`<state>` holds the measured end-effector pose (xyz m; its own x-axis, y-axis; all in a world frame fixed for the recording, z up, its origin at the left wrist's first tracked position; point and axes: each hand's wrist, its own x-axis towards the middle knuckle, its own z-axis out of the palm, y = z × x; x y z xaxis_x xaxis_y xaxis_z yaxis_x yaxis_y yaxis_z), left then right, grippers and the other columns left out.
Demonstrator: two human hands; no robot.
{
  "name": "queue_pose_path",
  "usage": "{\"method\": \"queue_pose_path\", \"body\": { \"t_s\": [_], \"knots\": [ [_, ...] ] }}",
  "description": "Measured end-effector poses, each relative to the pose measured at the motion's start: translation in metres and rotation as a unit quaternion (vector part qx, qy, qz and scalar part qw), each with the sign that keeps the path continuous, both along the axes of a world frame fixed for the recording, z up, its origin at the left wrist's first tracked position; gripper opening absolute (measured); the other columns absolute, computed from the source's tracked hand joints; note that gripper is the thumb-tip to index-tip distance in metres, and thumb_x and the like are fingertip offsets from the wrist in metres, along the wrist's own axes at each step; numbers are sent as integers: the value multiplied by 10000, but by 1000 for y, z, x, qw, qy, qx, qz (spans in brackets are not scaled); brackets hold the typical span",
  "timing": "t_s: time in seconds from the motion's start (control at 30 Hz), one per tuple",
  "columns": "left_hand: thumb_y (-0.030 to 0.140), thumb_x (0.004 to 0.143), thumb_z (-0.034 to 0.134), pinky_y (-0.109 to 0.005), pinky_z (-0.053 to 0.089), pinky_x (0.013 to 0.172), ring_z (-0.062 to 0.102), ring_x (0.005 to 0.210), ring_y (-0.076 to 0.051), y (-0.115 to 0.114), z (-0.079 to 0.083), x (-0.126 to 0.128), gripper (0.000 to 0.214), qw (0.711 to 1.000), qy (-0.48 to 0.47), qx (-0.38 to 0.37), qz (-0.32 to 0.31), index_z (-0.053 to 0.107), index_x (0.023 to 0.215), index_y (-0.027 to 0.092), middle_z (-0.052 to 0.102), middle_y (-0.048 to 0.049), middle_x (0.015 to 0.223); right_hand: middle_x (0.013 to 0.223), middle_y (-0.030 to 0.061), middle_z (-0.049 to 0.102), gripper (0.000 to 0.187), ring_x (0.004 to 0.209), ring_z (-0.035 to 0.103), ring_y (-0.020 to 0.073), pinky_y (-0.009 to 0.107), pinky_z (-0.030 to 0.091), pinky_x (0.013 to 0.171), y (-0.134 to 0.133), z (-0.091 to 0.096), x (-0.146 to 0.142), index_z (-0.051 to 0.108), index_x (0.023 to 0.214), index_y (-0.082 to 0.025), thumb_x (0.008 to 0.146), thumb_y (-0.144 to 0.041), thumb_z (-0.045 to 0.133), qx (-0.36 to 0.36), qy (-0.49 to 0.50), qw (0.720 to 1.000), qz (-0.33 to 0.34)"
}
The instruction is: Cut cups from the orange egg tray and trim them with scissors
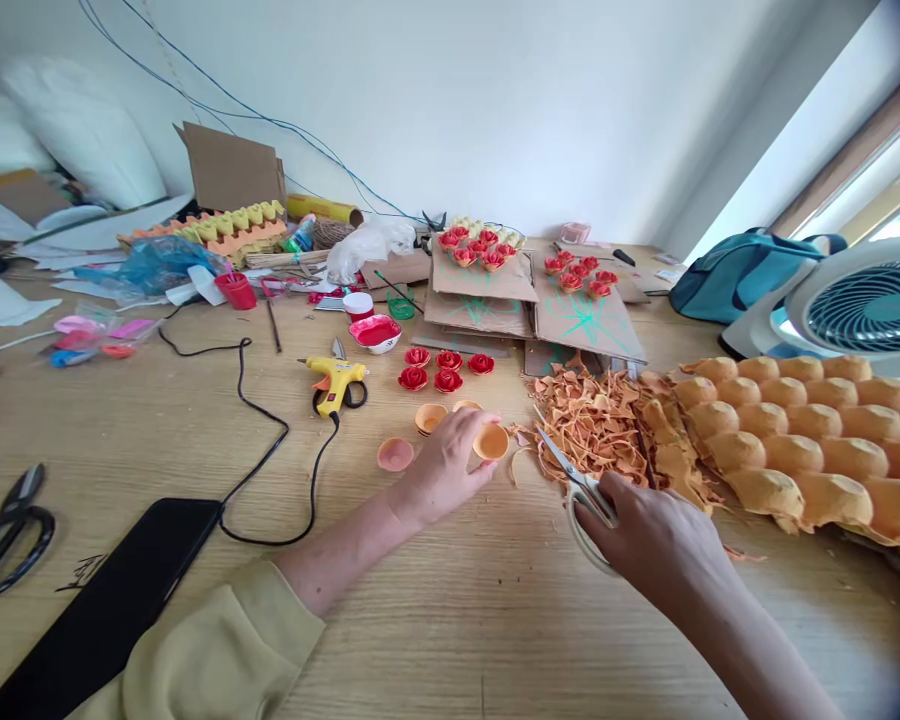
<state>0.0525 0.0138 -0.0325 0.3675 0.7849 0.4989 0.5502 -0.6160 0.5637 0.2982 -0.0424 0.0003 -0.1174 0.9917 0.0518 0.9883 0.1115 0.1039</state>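
Between the thumb and fingers of my left hand (pixel 450 455) is a small orange egg-carton cup (pixel 491 442), its hollow facing up. My right hand (pixel 656 525) grips white-handled scissors (pixel 581 482), whose blades point up and left toward a heap of orange carton scraps (pixel 596 425). Just left of my left hand lie a pinkish cup (pixel 395 455) and an orange cup (pixel 430 418); another cup is partly hidden behind my fingers. Several red paper roses (pixel 448 381) sit beyond them on the wooden table (pixel 495 620).
Orange egg trays (pixel 817 440) stand at right, before a fan (pixel 870 300) and a teal bag (pixel 742 275). Cardboard pieces (pixel 480 315) hold more roses at the back. A yellow glue gun (pixel 335 383), its black cord, a dish of red paint (pixel 375 331) and black scissors (pixel 11 535) lie leftward.
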Motion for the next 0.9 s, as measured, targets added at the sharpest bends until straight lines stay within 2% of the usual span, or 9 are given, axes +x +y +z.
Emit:
{"method": "queue_pose_path", "body": {
  "t_s": [0.13, 0.33, 0.47, 0.67, 0.9],
  "knots": [
    [49, 785, 598, -448, 506, 981, 588, 1141, -265, -3, -15, 3, 494, 998, 40, -36, -12, 484, 1221, 252, 602, -88, 1201, 552, 3, 614, 327, 522, 563, 181, 264, 201, 508, 25, 3, -13, 482, 679, -244, 878, -502, 512, 20, 82, 996, 11],
    [50, 784, 621, -476, 466, 1065, 526, 1251, -260, -7, -27, 4, 608, 995, 43, -83, -19, 405, 1312, 260, 553, -93, 1304, 596, -10, 594, 300, 533, 502, 156, 252, 274, 536, 39, -16, -13, 507, 710, -242, 863, -499, 537, 47, 200, 979, 19],
    [165, 794, 699, -517, 484, 1024, 547, 1221, -296, -6, -26, 1, 619, 996, 56, -76, 1, 409, 1328, 284, 570, -94, 1293, 590, -14, 582, 277, 531, 500, 152, 252, 325, 548, 36, -24, -1, 549, 737, -240, 864, -486, 544, 58, 262, 963, 25],
    [263, 811, 726, -528, 472, 1024, 540, 1223, -307, -5, -17, -1, 623, 996, 66, -43, 40, 404, 1344, 262, 567, -113, 1289, 553, -17, 575, 279, 509, 514, 150, 249, 362, 532, 36, -26, 5, 577, 749, -233, 872, -481, 539, 78, 292, 953, 34],
    [309, 843, 690, -505, 465, 1023, 529, 1222, -305, -8, -15, 0, 607, 996, 66, -59, 21, 385, 1366, 270, 553, -92, 1299, 558, -23, 573, 308, 508, 525, 144, 237, 385, 527, 35, -28, 4, 573, 733, -229, 883, -497, 539, 67, 323, 943, 45]
  ]
}}
